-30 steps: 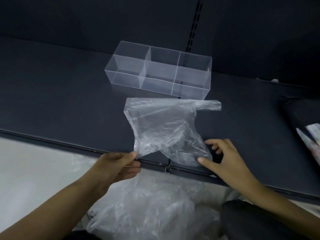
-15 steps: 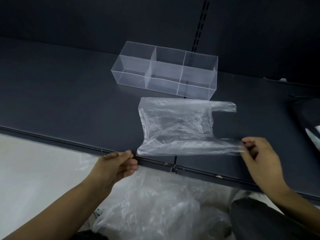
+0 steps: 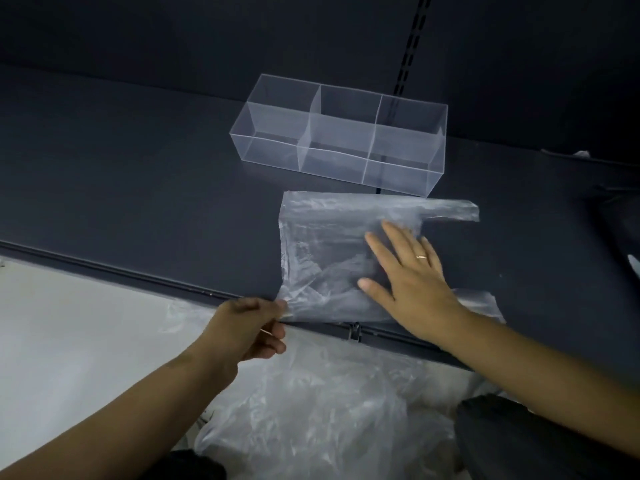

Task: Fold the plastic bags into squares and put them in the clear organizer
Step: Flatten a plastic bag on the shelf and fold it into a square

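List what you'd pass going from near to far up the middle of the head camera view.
Pile of loose plastic bags → front edge of the dark shelf → plastic bag spread flat, left hand pinching its near corner, right hand pressing on it → clear organizer → dark back panel.

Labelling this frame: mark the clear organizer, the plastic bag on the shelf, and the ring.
clear organizer [image 3: 332, 147], head view, front wall of middle compartment.
plastic bag [image 3: 322, 237], head view, flattened middle left of the hand.
ring [image 3: 421, 257], head view, band on right-hand finger.
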The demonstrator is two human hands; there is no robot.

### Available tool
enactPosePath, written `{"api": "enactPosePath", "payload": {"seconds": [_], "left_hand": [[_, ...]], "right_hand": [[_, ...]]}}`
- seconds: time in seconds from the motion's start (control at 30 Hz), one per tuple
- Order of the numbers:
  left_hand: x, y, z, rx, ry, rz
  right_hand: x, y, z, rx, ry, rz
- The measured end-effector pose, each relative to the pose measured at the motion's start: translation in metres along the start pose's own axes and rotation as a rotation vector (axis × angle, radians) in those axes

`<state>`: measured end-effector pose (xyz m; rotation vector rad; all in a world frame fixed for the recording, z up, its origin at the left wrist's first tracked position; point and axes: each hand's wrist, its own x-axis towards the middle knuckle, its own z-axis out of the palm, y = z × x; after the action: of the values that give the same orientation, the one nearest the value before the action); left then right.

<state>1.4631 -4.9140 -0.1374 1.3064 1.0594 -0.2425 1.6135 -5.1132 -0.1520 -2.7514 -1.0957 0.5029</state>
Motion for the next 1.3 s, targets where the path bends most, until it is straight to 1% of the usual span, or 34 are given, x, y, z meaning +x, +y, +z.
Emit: {"api": "enactPosePath", "payload": {"seconds": [0.07,0.13,0.17,0.2,0.23,0.27,0.3,0.33,0.37,0.4,0.43,0.47,0.5,0.57,0.6,0.67,0.73,0.8,0.87,0.9,0.93,1.0,1.03,1.07,1.1,1.17,1.23,1.3], "left_hand": [[-0.004,-0.01,-0.005,-0.04,0.058,-0.005],[-0.009,-0.018,-0.009,-0.003,0.064,-0.034],[-0.011,-0.02,-0.009,0.073,0.061,-0.03],[-0.012,-0.02,-0.01,0.214,0.082,0.026],[-0.01,-0.018,-0.012,0.396,0.145,0.154],[-0.007,-0.013,-0.012,0.563,0.245,0.33],[-0.003,-0.004,-0.01,0.655,0.343,0.527],[0.001,0.006,-0.006,0.686,0.391,0.709],[0.009,0.015,0.0,0.716,0.396,0.861],[0.021,0.024,0.007,0.788,0.379,0.976],[0.035,0.03,0.014,0.89,0.342,1.036],[0.048,0.035,0.02,1.005,0.292,1.038],[0.061,0.037,0.023,1.12,0.252,0.989],[0.083,0.033,0.02,1.331,0.231,0.875],[0.092,0.029,0.016,1.401,0.245,0.863],[0.103,0.026,0.004,1.448,0.271,0.866],[0.109,0.03,-0.006,1.448,0.288,0.827],[0.111,0.035,-0.015,1.466,0.323,0.769],[0.106,0.037,-0.019,1.446,0.366,0.765],[0.099,0.035,-0.018,1.414,0.393,0.805],[0.09,0.031,-0.014,1.372,0.407,0.876],[0.069,0.015,-0.001,1.31,0.34,1.031],[0.06,0.005,0.005,1.303,0.284,1.083],[0.053,-0.004,0.008,1.317,0.237,1.09],[0.048,-0.011,0.008,1.348,0.21,1.05],[0.05,-0.015,-0.001,1.417,0.229,0.944],[0.057,-0.014,-0.013,1.446,0.282,0.889],[0.062,-0.012,-0.021,1.456,0.293,0.85]], "right_hand": [[-0.005,0.016,0.018,-0.13,0.003,0.106],[-0.018,0.027,0.027,-0.187,0.041,0.157],[-0.024,0.029,0.027,-0.195,0.046,0.17],[-0.028,0.031,0.025,-0.204,0.042,0.177],[-0.03,0.029,0.022,-0.208,0.043,0.18],[-0.029,0.025,0.017,-0.201,0.061,0.17],[-0.024,0.018,0.011,-0.178,0.1,0.142],[-0.017,0.009,0.006,-0.134,0.142,0.094],[-0.007,-0.002,0.001,-0.078,0.17,0.034],[0.005,-0.013,-0.002,-0.017,0.181,-0.03],[0.018,-0.023,-0.003,0.031,0.179,-0.086],[0.031,-0.031,-0.003,0.056,0.173,-0.128],[0.042,-0.036,0.0,0.055,0.161,-0.148],[0.054,-0.03,0.009,0.008,0.123,-0.111],[0.056,-0.019,0.014,-0.023,0.108,-0.066],[0.048,0.011,0.02,-0.091,0.131,0.027],[0.031,0.043,0.021,-0.133,0.197,0.134],[0.015,0.071,0.017,-0.133,0.258,0.266],[0.004,0.082,0.009,-0.128,0.293,0.352],[0.001,0.078,0.006,-0.132,0.314,0.343],[-0.001,0.067,0.004,-0.122,0.342,0.291],[-0.004,0.029,0.009,-0.037,0.369,0.096],[-0.007,0.007,0.016,0.014,0.343,-0.014],[-0.01,-0.011,0.025,0.044,0.286,-0.101],[-0.013,-0.023,0.033,0.043,0.223,-0.149],[-0.018,-0.019,0.043,-0.036,0.156,-0.133],[-0.024,0.007,0.043,-0.104,0.171,-0.037],[-0.034,0.038,0.039,-0.136,0.191,0.072]]}}
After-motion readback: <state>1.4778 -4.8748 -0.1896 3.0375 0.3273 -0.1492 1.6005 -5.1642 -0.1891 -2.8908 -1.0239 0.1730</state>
